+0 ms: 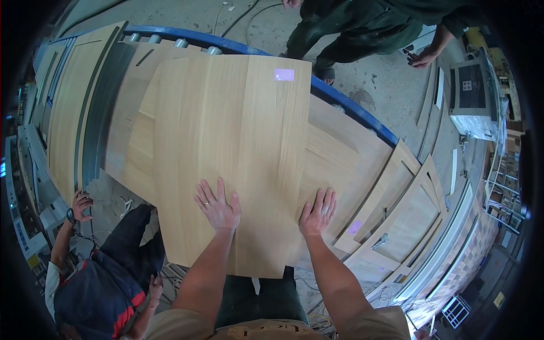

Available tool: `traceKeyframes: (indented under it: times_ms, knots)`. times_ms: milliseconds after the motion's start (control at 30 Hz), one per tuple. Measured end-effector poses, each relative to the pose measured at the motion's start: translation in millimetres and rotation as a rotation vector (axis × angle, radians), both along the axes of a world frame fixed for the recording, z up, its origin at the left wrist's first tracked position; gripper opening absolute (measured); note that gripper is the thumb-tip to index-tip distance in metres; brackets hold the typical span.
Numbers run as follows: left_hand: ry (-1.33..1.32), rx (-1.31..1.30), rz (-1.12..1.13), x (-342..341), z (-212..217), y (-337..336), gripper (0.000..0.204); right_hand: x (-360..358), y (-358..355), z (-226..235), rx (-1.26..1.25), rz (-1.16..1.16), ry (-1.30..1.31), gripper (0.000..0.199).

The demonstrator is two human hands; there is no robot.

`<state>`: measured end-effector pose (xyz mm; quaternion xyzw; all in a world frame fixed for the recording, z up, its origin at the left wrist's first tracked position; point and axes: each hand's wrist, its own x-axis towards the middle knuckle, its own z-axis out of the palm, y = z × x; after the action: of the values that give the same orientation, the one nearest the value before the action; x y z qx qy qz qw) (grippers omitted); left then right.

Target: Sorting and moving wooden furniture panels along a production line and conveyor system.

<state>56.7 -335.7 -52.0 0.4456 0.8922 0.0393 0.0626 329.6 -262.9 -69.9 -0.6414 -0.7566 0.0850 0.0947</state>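
A large light wood veneer sheet [226, 153] lies on top of a stack of similar sheets on a workbench. My left hand [218, 205] rests flat on the near part of this top sheet, fingers spread, a ring on one finger. My right hand [318, 213] lies flat at the sheet's right edge, fingers spread, partly over the sheet underneath [340, 158]. Neither hand grips anything. A small pale purple tag [284, 75] sits near the top sheet's far edge.
A blue roller frame [351, 110] curves round the far side of the stack. Wooden door panels [408, 221] lie at right, long boards [73, 102] at left. One person [96, 283] crouches at lower left; another in dark green [362, 28] stands at the far side.
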Motion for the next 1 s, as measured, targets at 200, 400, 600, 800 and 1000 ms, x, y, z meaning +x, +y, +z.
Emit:
traceKeyframes:
  times_ms: [200, 400, 600, 800, 1000]
  knots:
    - [-0.002, 0.004, 0.01, -2.1, -1.4, -1.7, 0.066, -3.6, 0.5, 2.3, -0.006, 0.006, -0.007, 0.058]
    - [0.009, 0.006, 0.007, -3.9, -2.5, -1.6, 0.066, -3.7, -0.4, 0.4, -0.017, 0.004, -0.019, 0.059]
    - [-0.005, 0.016, -0.006, -2.2, -3.0, -3.1, 0.065, -2.7, -1.6, -2.6, -0.011, -0.005, -0.014, 0.06]
    - [-0.012, 0.009, -0.019, -1.6, -1.5, -2.7, 0.065, -0.6, -0.2, -0.8, -0.006, -0.004, -0.007, 0.061]
    - [0.007, 0.027, -0.031, 1.6, -1.6, -0.5, 0.065, 2.7, 0.7, 0.2, -0.03, -0.017, 0.004, 0.063]
